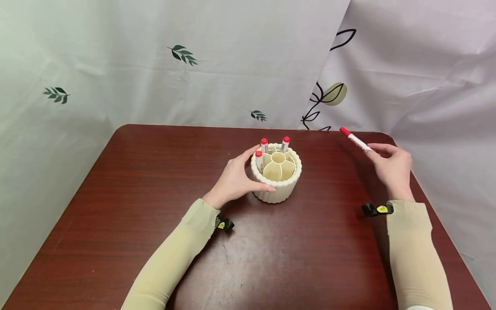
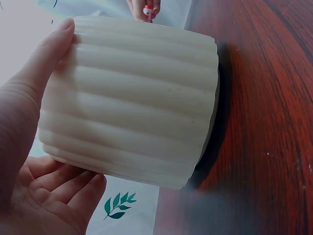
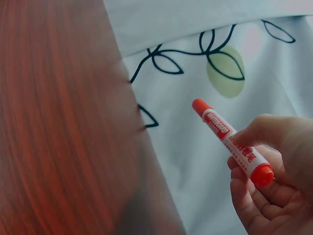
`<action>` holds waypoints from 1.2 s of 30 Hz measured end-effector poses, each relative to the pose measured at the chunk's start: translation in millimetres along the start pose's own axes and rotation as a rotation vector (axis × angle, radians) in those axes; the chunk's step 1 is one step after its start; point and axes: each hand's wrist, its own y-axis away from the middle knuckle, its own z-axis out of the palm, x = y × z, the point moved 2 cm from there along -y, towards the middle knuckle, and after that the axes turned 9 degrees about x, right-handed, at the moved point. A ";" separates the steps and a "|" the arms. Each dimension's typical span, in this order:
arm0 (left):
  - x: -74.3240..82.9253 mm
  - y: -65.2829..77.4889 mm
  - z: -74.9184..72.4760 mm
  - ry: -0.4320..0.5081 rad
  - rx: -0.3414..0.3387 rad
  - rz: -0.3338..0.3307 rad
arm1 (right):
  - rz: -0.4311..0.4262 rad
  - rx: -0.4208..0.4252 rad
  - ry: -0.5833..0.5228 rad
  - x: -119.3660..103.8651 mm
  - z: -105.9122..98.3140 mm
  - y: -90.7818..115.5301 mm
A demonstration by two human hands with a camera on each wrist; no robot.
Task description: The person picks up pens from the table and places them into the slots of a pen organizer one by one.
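My left hand grips a cream pen holder with a scalloped rim, the thumb on its near side and the fingers round its left and far side. The left wrist view shows the holder's ribbed wall between thumb and fingers. Three red-capped white markers stand in it: a left one, a back one and a right one. Off to the right, above the table, my right hand pinches a white whiteboard marker with red ends, tilted with its cap up and to the left.
The brown wooden table lies under both hands. Behind it and along the right hangs a pale curtain with leaf prints. Black wrist straps sit at both cuffs. Inside the holder, petal-shaped compartments surround a round middle one.
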 end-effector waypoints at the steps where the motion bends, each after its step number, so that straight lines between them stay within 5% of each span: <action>1: 0.0 0.0 -0.2 -0.001 0.000 0.000 | -0.003 0.001 -0.009 -1.7 0.0 0.4; 22: -0.2 -1.5 -0.8 -0.033 -0.012 -0.003 | -0.094 0.054 -0.199 -46.6 1.7 13.2; 36: -1.6 -1.8 -0.8 -0.032 -0.017 0.009 | -0.147 0.049 -0.461 -76.0 3.2 22.1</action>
